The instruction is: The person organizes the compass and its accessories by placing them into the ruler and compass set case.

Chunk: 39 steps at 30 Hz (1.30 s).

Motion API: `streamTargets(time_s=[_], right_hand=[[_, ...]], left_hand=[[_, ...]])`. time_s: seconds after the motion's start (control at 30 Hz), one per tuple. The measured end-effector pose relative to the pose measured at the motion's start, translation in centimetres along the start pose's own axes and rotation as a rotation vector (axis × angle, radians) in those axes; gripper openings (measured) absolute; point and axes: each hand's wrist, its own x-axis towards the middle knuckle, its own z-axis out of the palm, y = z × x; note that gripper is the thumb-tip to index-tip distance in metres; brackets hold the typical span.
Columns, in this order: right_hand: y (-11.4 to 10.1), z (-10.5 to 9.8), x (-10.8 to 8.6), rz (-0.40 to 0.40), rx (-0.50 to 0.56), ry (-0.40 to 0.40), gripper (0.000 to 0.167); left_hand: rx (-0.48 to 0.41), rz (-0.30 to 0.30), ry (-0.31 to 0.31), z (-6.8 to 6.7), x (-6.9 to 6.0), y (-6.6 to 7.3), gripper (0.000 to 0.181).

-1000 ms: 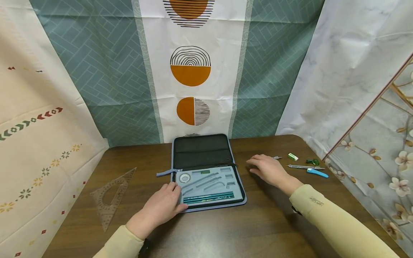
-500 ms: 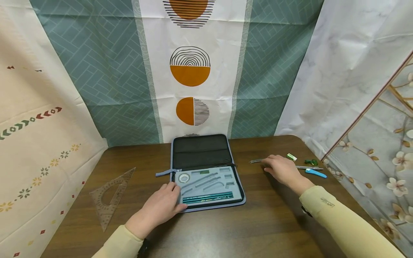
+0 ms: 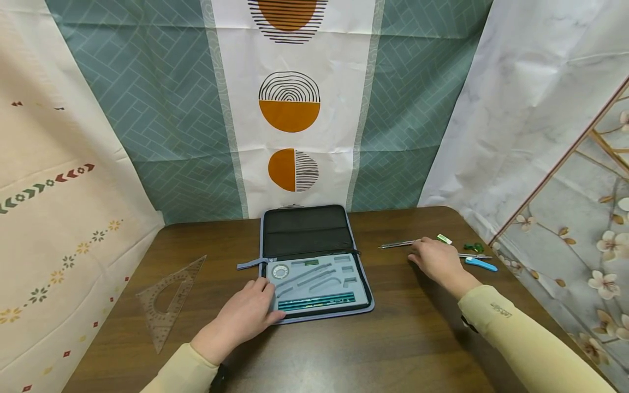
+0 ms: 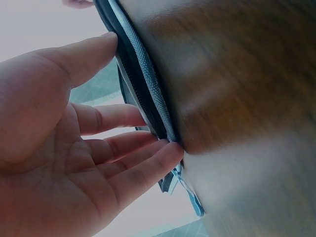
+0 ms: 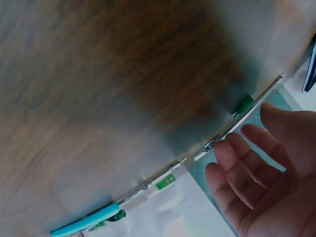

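My left hand [image 3: 243, 311] rests on the front left corner of an unfolded zip case [image 3: 366, 284]. The left wrist view shows its thumb and fairly straight fingers touching the zipped edge [image 4: 143, 74]. In the case's grey tray [image 3: 361, 292] lie teal pencils [image 3: 316, 301], a round white disc [image 3: 280, 271] and a small green piece [image 3: 312, 262]. Over the table's right side, my right hand [image 3: 437, 262] has loosely bent fingers and grips nothing. Just beyond its fingertips lies a slim silver drawing compass [image 3: 397, 244], apart from them in the right wrist view.
Right of my right hand lie a green-and-white eraser [image 3: 444, 238], a small dark green item [image 3: 474, 247], another silver tool [image 3: 475, 255] and a light-blue cutter-like object [image 3: 480, 264]. A clear triangular protractor [image 3: 172, 305] lies at left. Fabric hangs behind the table [image 3: 344, 355].
My right hand has moved right, away from the case, uncovering the silver compass on the table. My left hand stays at the case's corner.
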Motion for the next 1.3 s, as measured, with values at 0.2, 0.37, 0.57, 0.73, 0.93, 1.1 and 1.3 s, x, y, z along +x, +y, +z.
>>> streamTargets(time_s=[0.2, 0.37, 0.57, 0.73, 0.93, 1.1, 1.3], right_hand=[[-0.01, 0.23, -0.07, 0.032, -0.015, -0.012, 0.025], [-0.18, 0.33, -0.04, 0.029, -0.018, -0.024, 0.023], [-0.44, 0.54, 0.19, 0.026, -0.037, -0.039, 0.022], [-0.51, 0.69, 0.39, 0.021, -0.031, -0.028, 0.016], [-0.62, 0.83, 0.43, 0.004, -0.029, -0.018, 0.016], [-0.62, 0.88, 0.41, 0.002, -0.022, -0.009, 0.017], [-0.57, 0.97, 0.34, -0.005, -0.009, 0.010, 0.016]], left_hand=[[0.001, 0.005, 0.000, -0.12, -0.06, 0.09, 0.060], [0.006, 0.007, 0.004, -0.24, -0.08, 0.19, 0.060], [0.004, 0.006, 0.005, -0.30, -0.05, 0.22, 0.060], [0.004, 0.008, 0.009, -0.24, -0.04, 0.19, 0.059], [-0.002, 0.008, 0.013, -0.23, -0.10, 0.15, 0.059], [-0.002, 0.008, 0.015, -0.26, -0.11, 0.16, 0.058], [-0.003, 0.005, 0.012, -0.35, -0.14, 0.22, 0.057]])
